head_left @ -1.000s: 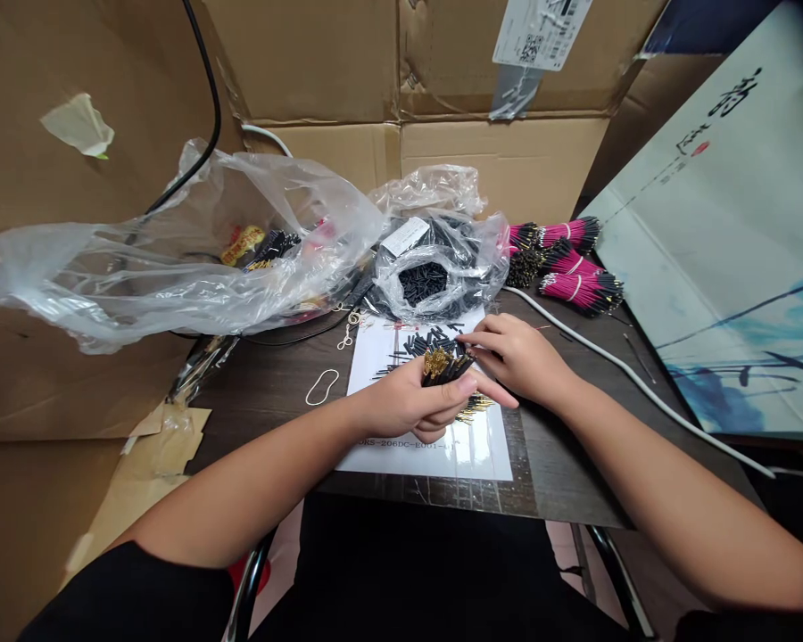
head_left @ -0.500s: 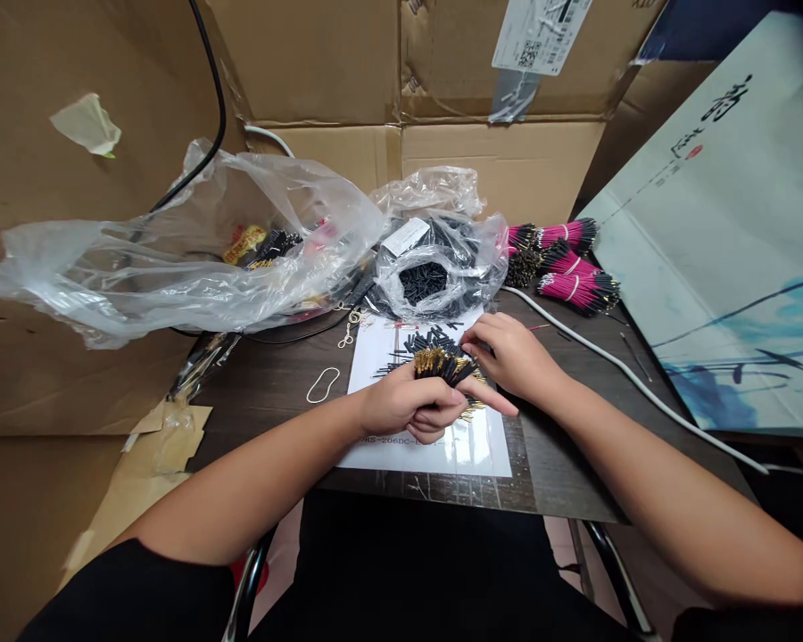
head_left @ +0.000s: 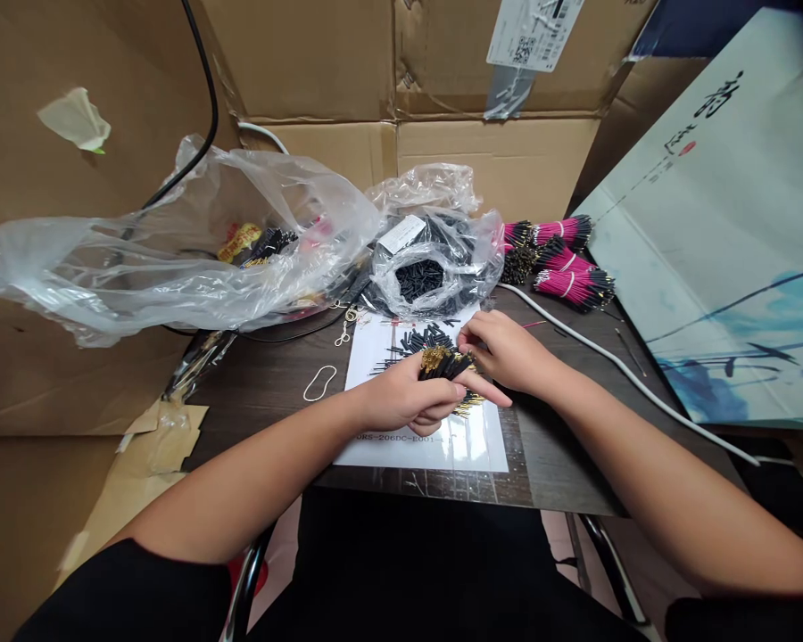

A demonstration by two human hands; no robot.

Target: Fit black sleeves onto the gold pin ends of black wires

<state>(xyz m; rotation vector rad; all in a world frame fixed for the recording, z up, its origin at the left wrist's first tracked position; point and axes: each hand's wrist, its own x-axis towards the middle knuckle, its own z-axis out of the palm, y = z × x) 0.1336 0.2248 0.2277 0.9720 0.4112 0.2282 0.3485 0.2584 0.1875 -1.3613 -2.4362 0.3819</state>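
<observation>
1. Head view: a person's left hand (head_left: pixel 401 401), fingers (head_left: pixel 411 417) curled closed, grips a bundle of black gold-tipped pins (head_left: pixel 445 364) above a white printed paper sheet (head_left: pixel 428 450).
2. The right hand (head_left: pixel 509 352), loosely curled, holds nothing, just beside the bundle.
3. Loose black sleeves (head_left: pixel 425 339) lie on the sheet, on a dark wood bench (head_left: pixel 268 383).

A bundle of black-sleeved terminals (head_left: pixel 447 364), its gold-coloured metal ends packed together at the left, is gripped tilted in the left hand (head_left: pixel 401 399), with more gold tips showing below the fingers. Its right end is touched by the right hand (head_left: pixel 509 355). Loose black sleeves (head_left: pixel 423 340) are scattered just beyond it on a printed white sheet (head_left: pixel 488 450).
</observation>
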